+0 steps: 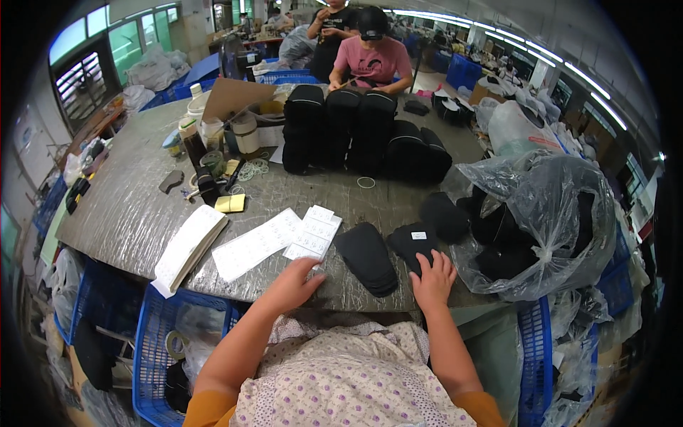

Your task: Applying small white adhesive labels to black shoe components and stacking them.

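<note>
Black tapered pad (404,249) with a small white label (418,235) near its far end lies by the front edge of the tabletop (121,220), right of the middle. The right hand (432,285) rests at its near end, fingers slightly spread and laid over the cloth, with nothing pinched between them. Just left of this piece, a neat stack of black tapered pads (366,257) reaches almost to the front edge, wide end pointing away from the person.

The left hand (290,286) is at the front edge, beside the lower end of a short label sheet (313,233). Its thumb and forefinger point right with a small gap showing; whether a label is pinched there, I cannot tell. A longer label sheet (257,245) lies aslant to the left, and farther left a thick bundle of white sheets (188,245) pokes out over the front edge.

A clear plastic bag (548,255) holding black pieces fills the tabletop's front right corner. Tall bundles of black pads (306,132) stand toward the far edge, with a pale rubber band (366,183) in front of them. To their left are a white tub (246,134) and a yellow paper pad (230,203). Beyond the far edge sits a person in a pink shirt (373,65)
</note>
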Available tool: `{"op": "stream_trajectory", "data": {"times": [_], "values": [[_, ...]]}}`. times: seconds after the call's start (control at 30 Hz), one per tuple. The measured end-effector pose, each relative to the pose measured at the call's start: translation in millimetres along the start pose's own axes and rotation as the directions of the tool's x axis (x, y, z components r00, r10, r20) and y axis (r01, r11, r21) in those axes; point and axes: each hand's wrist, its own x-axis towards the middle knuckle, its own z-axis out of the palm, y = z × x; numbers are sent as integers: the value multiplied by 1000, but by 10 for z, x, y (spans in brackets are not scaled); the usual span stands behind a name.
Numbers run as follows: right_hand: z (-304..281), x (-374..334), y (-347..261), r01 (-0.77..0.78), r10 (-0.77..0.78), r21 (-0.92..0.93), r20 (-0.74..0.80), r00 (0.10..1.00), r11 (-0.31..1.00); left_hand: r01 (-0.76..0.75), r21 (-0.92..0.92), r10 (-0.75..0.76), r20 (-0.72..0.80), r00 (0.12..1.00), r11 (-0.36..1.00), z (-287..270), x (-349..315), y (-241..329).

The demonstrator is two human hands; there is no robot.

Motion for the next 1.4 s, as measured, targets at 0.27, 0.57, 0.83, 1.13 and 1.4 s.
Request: {"op": "stream_trajectory", "data": {"times": [0.27,0.57,0.83,1.13,1.4], "values": [[-369,-766,83,-259,67,494,373,925,830,-209,129,234,-223,946,969,545,529,158],[-55,-1505,116,-423,199,496,442,875,758,-381,65,279,570,772,922,1622,-272,184],[-529,-1374,134,-656,88,618,696,713,433,-155,-197,244,595,766,968,1450,-259,218],[-673,-1165,171,-382,264,317,356,896,868,-363,-241,432,388,814,900,1073,-332,328],[-259,-28,-344,-440,205,581,426,881,684,-106,148,139,-240,961,983,372,984,-22]]}}
